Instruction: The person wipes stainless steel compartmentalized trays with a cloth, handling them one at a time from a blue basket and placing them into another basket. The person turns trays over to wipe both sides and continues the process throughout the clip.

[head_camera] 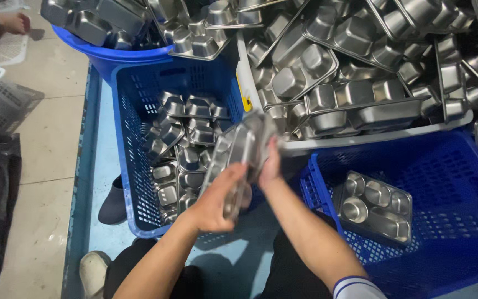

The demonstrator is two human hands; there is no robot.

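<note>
Both hands grasping stacked steel compartment trays (243, 152).
Left hand (216, 202) and right hand (270, 166) fingers clamp the blurred stack above the left blue crate (133, 166).

Both hands (216, 202) (270, 166) raised, fingers curled.

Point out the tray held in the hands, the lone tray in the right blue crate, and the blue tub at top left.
Held tray (243, 148), head view: on its blurred metal face.
Lone tray (376, 206), head view: on its middle compartments.
Blue tub (106, 55), head view: on its outer wall.
</note>
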